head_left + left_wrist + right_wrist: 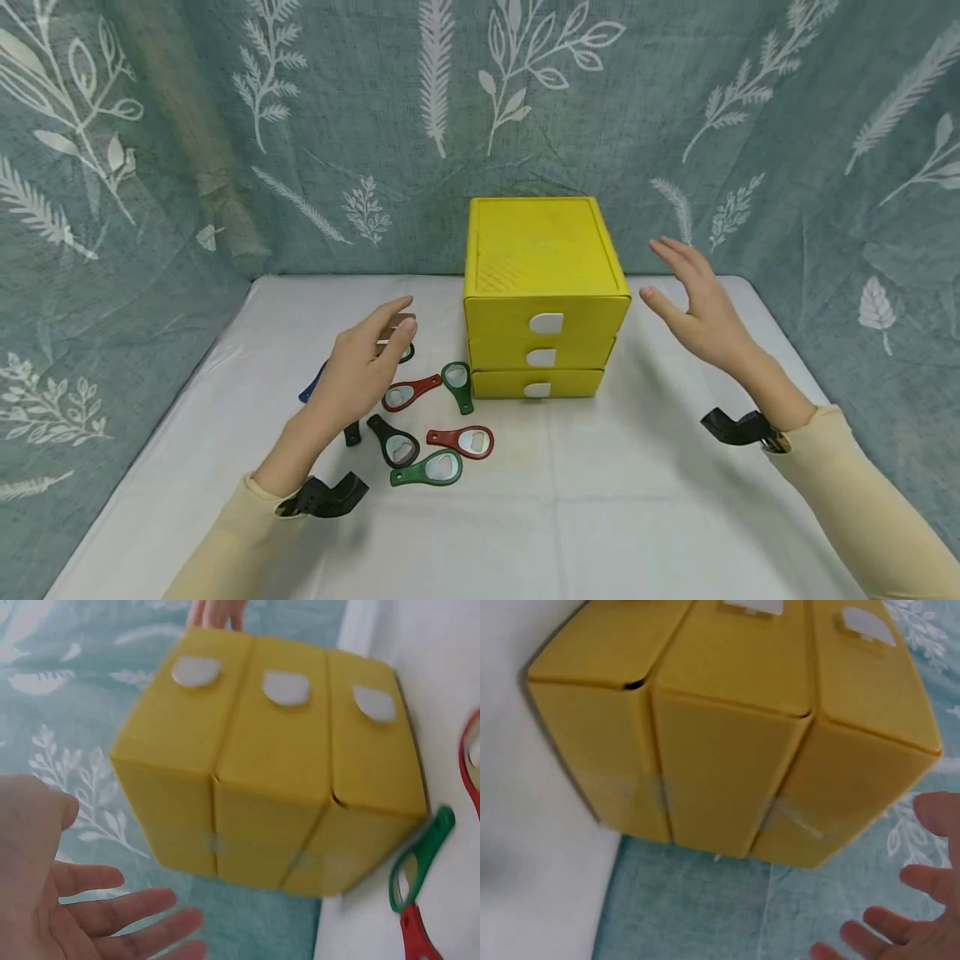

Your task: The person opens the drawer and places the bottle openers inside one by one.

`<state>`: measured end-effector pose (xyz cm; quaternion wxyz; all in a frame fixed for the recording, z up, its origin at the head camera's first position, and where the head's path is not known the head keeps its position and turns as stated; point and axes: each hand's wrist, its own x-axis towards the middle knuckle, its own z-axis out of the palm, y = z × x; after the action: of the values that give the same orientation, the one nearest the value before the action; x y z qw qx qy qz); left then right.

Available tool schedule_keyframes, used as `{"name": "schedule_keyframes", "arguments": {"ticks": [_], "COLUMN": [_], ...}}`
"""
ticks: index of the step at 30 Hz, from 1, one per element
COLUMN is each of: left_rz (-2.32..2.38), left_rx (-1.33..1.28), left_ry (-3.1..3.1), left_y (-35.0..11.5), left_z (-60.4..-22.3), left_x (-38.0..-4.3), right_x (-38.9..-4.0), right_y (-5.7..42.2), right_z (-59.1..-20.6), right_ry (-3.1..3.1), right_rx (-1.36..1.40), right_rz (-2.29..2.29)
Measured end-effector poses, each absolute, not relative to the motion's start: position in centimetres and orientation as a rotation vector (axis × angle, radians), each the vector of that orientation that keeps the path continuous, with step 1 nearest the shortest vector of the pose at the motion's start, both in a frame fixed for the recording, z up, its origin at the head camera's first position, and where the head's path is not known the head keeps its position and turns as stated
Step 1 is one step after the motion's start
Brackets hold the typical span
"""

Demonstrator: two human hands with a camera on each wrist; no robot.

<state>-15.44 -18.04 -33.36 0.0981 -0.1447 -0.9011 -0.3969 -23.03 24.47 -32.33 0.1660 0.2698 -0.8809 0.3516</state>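
A yellow box with three stacked drawers point(546, 250) stands at the back of the table, each drawer with a white tab on its front. My left hand point(363, 367) hovers left of it, fingers spread and holding nothing, above several bottle openers. On the other side my right hand point(697, 312) is raised in the air with its fingers extended, apart from the box. A red bottle opener point(411, 392) and a green bottle opener point(457, 387) lie close to the box's left front corner. In the left wrist view, the drawer box point(277, 772) is beyond the fingers.
More openers lie in front: a black one point(393, 442), a red one point(461, 441) and a green one point(427, 468). A blue piece point(311, 385) shows partly behind my left hand. White cloth point(600, 517) covers the table; a green leaf-patterned curtain point(360, 125) hangs behind.
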Motion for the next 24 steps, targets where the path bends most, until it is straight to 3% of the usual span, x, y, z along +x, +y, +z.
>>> {"name": "schedule_keyframes", "arguments": {"ticks": [11,17,24], "left_rz": [-1.473,-1.754,-2.123], "left_rx": [-0.558,-0.677,-0.743], "left_ry": [-2.436,-2.423,-2.333], "left_y": [-15.1,-12.4,-9.0], "left_z": [-32.4,-33.5,-34.8], "left_x": [-13.2,-13.6,-13.9], "right_x": [-21.7,-20.3,-21.1], "right_y": [21.8,20.2,20.3], "right_z": [-30.4,-28.3,-29.0], "right_ry": [-2.283,-2.240,-2.242], "right_rx": [0.922,1.025,1.096], "right_rz": [1.137,1.165,1.403]}}
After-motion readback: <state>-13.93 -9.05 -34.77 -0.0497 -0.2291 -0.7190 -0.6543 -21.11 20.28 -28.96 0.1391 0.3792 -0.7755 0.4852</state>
